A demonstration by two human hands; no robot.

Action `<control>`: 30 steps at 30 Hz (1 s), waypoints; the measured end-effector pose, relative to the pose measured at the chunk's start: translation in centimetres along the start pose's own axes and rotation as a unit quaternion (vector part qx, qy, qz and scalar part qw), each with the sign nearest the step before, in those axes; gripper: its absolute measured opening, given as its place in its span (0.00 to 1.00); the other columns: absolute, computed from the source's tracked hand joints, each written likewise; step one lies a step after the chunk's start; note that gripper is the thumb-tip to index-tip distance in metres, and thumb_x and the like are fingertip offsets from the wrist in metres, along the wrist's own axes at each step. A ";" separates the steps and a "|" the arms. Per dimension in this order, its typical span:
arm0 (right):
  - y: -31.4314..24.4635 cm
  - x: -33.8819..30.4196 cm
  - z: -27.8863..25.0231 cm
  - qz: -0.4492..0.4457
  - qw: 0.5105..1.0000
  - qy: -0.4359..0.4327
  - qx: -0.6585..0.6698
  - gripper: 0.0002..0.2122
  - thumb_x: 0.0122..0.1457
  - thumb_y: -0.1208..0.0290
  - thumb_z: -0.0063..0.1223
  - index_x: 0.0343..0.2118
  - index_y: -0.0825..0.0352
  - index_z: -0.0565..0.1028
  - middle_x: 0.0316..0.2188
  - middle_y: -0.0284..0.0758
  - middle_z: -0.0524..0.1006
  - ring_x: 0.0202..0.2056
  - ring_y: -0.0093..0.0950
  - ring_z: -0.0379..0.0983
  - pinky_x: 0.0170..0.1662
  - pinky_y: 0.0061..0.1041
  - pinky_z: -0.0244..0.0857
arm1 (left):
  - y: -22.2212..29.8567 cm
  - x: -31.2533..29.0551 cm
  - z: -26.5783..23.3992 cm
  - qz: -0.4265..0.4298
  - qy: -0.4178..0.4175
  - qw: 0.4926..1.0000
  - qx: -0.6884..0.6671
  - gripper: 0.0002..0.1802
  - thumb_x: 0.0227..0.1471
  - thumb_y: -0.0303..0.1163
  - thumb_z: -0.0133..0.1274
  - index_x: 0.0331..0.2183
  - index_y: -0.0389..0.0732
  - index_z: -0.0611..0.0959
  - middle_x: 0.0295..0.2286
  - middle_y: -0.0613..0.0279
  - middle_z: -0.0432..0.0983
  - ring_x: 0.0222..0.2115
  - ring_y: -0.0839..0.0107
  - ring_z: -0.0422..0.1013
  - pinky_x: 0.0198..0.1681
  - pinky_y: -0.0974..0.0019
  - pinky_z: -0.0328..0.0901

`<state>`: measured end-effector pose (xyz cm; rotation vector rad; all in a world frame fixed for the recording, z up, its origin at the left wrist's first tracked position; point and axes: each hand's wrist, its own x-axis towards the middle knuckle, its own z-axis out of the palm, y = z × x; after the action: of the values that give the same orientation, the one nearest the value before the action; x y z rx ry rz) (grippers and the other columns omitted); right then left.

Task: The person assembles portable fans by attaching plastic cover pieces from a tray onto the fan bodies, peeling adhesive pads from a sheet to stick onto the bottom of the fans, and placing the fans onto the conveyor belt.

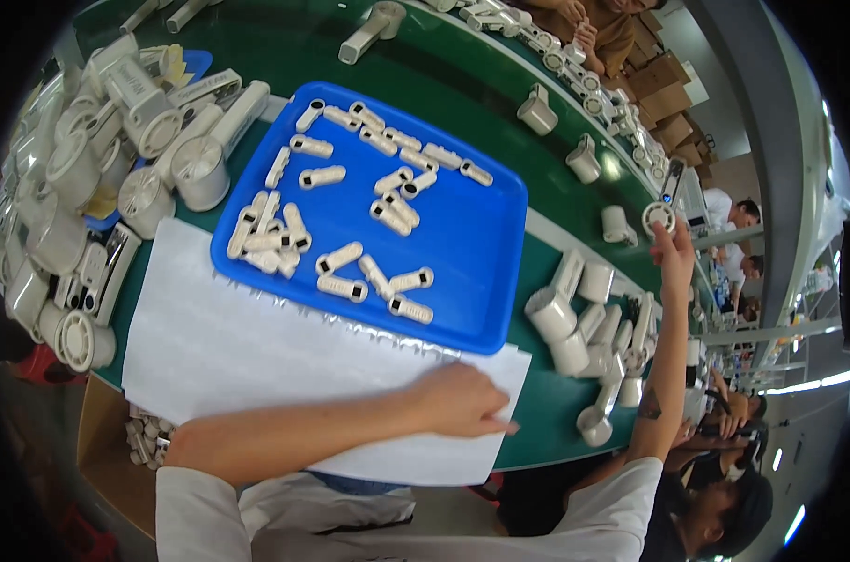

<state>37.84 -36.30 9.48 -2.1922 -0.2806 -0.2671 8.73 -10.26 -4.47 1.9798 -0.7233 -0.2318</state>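
Note:
My right hand [673,247] is raised at the right. Its fingers pinch the round head of a small white handheld fan [659,218], whose handle points away and shows a small blue light. Low over white sheets [200,323], my left hand [456,401] is loosely bent with one finger stretched to the right; nothing shows in it, though its palm is hidden. Beyond it, a blue tray [472,290] lies on the sheets and the green table. Several small white oblong parts with dark squares [324,176] are scattered in the tray, some heaped at its left.
White fan housings [200,173] are piled high at the left. More fan bodies [570,351] lie right of the tray. Others stand on the green belt [462,103] beyond. A cardboard box [107,431] sits below the table's left edge. Co-workers [612,33] are across and at the right.

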 end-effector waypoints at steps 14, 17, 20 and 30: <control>18.0 19.4 1.5 0.160 0.951 0.039 -0.260 0.22 0.50 0.56 0.63 0.44 0.66 0.78 0.20 0.31 0.74 0.14 0.21 0.67 0.15 0.22 0.57 | -0.8 -0.1 0.8 0.025 0.027 0.987 -0.154 0.16 0.52 0.42 0.55 0.22 0.40 0.78 0.18 0.53 0.76 0.23 0.51 0.74 0.28 0.51 0.67; 17.2 17.8 5.3 0.106 0.909 -0.024 -0.403 0.25 0.54 0.58 0.57 0.52 0.69 0.73 0.42 0.53 0.78 0.41 0.46 0.77 0.42 0.39 0.71 | -1.2 -0.3 0.8 0.015 0.016 0.985 -0.172 0.16 0.53 0.41 0.54 0.22 0.39 0.77 0.19 0.52 0.76 0.23 0.51 0.75 0.28 0.50 0.67; 16.4 16.9 2.8 -0.010 0.868 -0.042 -0.495 0.23 0.54 0.61 0.53 0.51 0.70 0.73 0.46 0.55 0.75 0.51 0.52 0.70 0.54 0.41 0.64 | -0.5 -0.3 -0.4 0.033 0.019 0.987 -0.155 0.15 0.53 0.41 0.54 0.23 0.39 0.77 0.20 0.52 0.77 0.24 0.51 0.75 0.29 0.51 0.67; 10.0 5.5 4.6 -0.097 0.820 -0.148 -0.545 0.22 0.42 0.78 0.61 0.45 0.64 0.72 0.43 0.40 0.74 0.48 0.45 0.69 0.49 0.38 0.69 | 0.5 -0.4 -1.3 -0.013 -0.064 0.997 -0.028 0.16 0.51 0.47 0.56 0.26 0.44 0.78 0.21 0.59 0.77 0.27 0.55 0.75 0.29 0.53 0.67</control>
<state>46.44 -37.87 0.88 -3.3675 -0.6433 -0.2164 8.77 -9.27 -3.41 1.9339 -0.7660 -0.3939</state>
